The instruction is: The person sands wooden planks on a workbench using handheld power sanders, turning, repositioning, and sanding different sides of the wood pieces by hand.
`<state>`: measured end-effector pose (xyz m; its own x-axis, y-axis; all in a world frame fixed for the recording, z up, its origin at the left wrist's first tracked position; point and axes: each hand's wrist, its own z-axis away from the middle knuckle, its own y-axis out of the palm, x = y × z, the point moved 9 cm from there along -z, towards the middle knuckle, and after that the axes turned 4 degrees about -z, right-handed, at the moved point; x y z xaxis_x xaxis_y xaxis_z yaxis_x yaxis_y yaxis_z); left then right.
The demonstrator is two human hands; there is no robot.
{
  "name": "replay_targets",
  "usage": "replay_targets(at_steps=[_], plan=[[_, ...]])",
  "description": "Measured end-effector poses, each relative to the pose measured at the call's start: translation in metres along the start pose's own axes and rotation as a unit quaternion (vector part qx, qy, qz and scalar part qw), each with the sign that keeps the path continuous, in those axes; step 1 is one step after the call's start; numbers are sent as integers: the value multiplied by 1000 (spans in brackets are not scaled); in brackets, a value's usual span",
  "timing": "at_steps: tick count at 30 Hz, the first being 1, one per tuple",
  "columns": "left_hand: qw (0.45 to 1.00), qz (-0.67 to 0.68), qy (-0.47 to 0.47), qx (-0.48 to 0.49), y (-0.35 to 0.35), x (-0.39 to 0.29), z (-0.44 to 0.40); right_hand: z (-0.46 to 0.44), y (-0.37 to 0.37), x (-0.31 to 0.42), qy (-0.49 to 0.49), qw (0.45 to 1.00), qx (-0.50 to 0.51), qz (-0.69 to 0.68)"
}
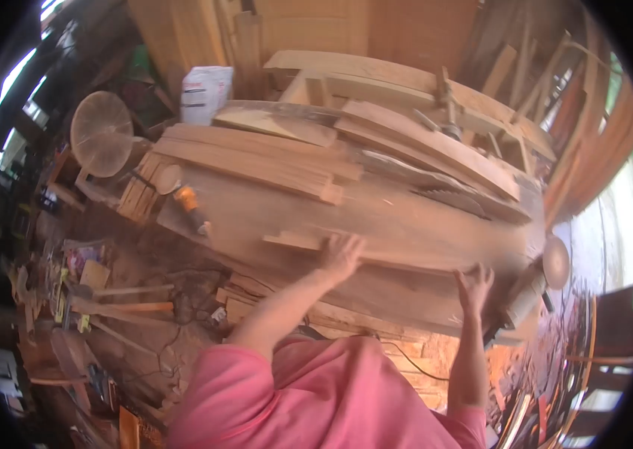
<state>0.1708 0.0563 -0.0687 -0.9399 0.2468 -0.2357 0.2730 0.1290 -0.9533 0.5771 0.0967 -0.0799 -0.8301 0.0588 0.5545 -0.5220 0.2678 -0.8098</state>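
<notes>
A long, thin wooden strip (398, 260) lies across the front of the dusty workbench (249, 202). My left hand (342, 254) is closed over the strip left of its middle, fingers on the far side. At the strip's right end is my right hand (475, 288), its thumb and fingers bent around that end. Motion blurs both hands slightly, and part of each grip is hidden.
An orange-and-black power tool (193, 209) lies at the bench's left, and another tool (526, 299) at the right. Stacked boards (256, 161) and a toothed saw blade (455, 200) are farther back. A white bag (206, 93) stands behind; a cable (413, 363) hangs in front.
</notes>
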Motion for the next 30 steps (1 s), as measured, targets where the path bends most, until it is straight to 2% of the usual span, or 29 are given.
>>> replay_targets(at_steps=[2,3,4,5,6,7,8,9,10,12,13,14,15,18,20,21,23,24,26,28,29,30], plan=[[996,63,-10,-69,-26,22,15,5,-7,14,-26,999,20,-2],[988,102,-19,-115,-51,35,26,14,-9,14,-67,997,-34,2],[976,142,-23,-164,-72,56,34,22,-11,8,-21,998,-55,0],[964,133,-80,-217,-82,103,48,32,-8,4,-14,995,-74,58],[946,126,-134,-266,-95,152,68,44,-10,5,41,996,-71,45],[924,132,-277,-226,-116,209,89,61,-4,11,47,996,-70,1],[865,133,-379,-301,-115,271,122,73,1,18,56,995,-72,-42],[826,-45,-450,-336,-127,322,156,85,15,25,88,990,-48,-102],[768,57,-575,-276,-134,377,186,106,31,38,121,979,-23,-162],[666,86,-707,-221,-94,461,226,149,69,95,193,940,51,-276],[664,135,-712,-184,-84,482,229,164,81,138,228,912,103,-324],[659,184,-714,-148,-75,497,230,175,99,180,259,879,154,-370],[651,234,-714,-110,-65,505,231,179,114,219,236,872,182,-388],[615,454,-632,-126,-52,494,221,187,146,309,182,859,269,-396],[609,510,-588,-154,-77,443,221,189,167,356,168,834,287,-441],[629,548,-536,-126,-83,407,218,189,176,376,159,822,296,-460],[669,614,-414,-65,-116,329,198,185,201,397,135,853,271,-425],[687,641,-341,-27,-136,287,182,191,213,414,169,805,279,-495],[665,702,-239,90,-146,215,157,191,229,444,229,693,281,-623],[691,713,-96,77,-151,162,129,177,191,467,213,603,271,-719],[669,726,-96,129,-149,141,126,173,178,449,233,573,262,-741],[646,736,-96,181,-170,121,115,167,166,423,212,591,241,-740]])
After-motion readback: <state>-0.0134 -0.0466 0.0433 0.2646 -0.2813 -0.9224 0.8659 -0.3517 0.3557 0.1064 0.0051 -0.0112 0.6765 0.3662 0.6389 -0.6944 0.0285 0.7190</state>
